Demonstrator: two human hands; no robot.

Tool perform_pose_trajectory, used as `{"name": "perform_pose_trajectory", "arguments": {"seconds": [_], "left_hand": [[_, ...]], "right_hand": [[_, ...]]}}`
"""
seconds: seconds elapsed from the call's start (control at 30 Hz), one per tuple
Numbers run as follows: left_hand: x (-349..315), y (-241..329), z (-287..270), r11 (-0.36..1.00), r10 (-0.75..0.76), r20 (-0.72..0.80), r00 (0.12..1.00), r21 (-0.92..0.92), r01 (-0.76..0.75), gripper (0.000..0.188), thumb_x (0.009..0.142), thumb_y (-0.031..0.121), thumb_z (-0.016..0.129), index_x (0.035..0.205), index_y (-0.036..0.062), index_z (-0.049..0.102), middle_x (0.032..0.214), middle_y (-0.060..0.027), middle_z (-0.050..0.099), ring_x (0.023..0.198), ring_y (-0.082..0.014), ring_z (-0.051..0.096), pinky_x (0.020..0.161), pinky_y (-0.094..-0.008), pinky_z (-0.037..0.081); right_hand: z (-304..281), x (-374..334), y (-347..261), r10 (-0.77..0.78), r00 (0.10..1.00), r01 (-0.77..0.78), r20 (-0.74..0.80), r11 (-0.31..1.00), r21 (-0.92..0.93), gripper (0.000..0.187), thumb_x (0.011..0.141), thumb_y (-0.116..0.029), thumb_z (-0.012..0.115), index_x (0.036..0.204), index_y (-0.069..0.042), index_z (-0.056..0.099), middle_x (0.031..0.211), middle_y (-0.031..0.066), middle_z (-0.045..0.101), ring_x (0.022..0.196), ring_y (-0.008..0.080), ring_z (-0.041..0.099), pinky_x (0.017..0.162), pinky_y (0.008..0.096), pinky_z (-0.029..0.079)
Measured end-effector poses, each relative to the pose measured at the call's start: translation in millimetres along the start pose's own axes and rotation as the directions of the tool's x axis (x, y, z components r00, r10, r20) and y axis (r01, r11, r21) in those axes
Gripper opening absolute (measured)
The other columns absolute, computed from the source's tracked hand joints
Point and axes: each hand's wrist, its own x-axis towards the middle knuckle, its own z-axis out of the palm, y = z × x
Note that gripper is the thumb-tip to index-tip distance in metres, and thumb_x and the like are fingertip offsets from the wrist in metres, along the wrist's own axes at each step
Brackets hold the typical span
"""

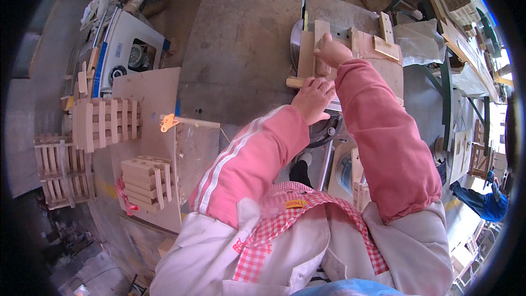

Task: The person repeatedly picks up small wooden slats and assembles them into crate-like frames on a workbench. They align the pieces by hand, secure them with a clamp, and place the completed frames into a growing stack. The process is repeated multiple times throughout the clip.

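A round metal saw blade [296, 44] rises through the grey saw table [241, 38]. Just right of it lies a wooden jig [306, 57] made of pale strips and blocks. My right hand [333, 53] is closed around an upright part of this jig, thumb on top; the palm hides what the fingers wrap. Nearer to me, my left hand [312, 100] grips the jig's near end, fingers bent over the wood and thumb apart to the right. Its fingertips are close to the near side of the blade. A pale board [322, 30] runs under my right hand.
Stacked slotted wooden pieces [112, 123] and a smaller stack [145, 183] sit on a board at the left. An orange clip-like piece [168, 123] lies beside the table. A white machine [131, 49] stands far left. A dark handwheel [323, 133] is below my left hand.
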Motion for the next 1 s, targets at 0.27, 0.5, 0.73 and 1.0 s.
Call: {"name": "perform_pose_trajectory", "arguments": {"seconds": [0.27,0.5,0.73,1.0], "left_hand": [[-49.8,39.3,-1.0,1.000,0.011,0.038,0.999,0.008,-0.012,0.066,0.061,0.037,0.081,0.116,0.0085,0.058,0.126,-0.0064,0.051,0.122,-0.0256,0.042,0.103,-0.0437,0.032],[-97.3,77.1,-5.6,1.000,0.011,0.109,0.994,-0.022,-0.009,0.073,0.062,0.040,0.080,0.121,0.0040,0.056,0.131,-0.0091,0.046,0.124,-0.0256,0.039,0.103,-0.0431,0.032],[-141.2,108.6,-5.8,0.995,0.029,0.112,0.993,-0.093,-0.019,0.080,0.065,0.038,0.080,0.130,0.0022,0.049,0.132,-0.0116,0.046,0.125,-0.0280,0.040,0.103,-0.0443,0.031],[-175.0,141.2,-5.9,0.981,-0.044,0.167,0.985,-0.182,0.075,0.073,0.072,0.035,0.075,0.134,0.0055,0.048,0.135,-0.0121,0.046,0.126,-0.0279,0.040,0.105,-0.0448,0.028]], "right_hand": [[-5.2,-93.3,-39.6,0.158,0.987,-0.158,0.004,0.980,0.119,0.056,0.085,-0.039,0.057,0.121,-0.001,0.039,0.096,0.0266,0.068,0.093,0.0426,0.066,0.082,0.0494,0.051],[20.3,-151.0,-58.4,0.160,0.987,-0.158,-0.013,0.982,0.108,0.056,0.086,-0.040,0.059,0.118,0.000,0.038,0.089,0.0254,0.068,0.087,0.0422,0.067,0.077,0.0495,0.052],[29.1,-209.5,-55.2,0.208,0.977,-0.193,-0.051,0.958,0.214,0.053,0.085,-0.042,0.059,0.124,-0.009,0.043,0.097,0.0233,0.068,0.091,0.0415,0.066,0.079,0.0494,0.051],[17.5,-284.1,60.3,0.336,0.932,-0.322,-0.139,0.940,0.108,0.054,0.085,-0.042,0.059,0.129,-0.013,0.046,0.103,0.0239,0.067,0.096,0.0415,0.065,0.083,0.0502,0.049]]}}
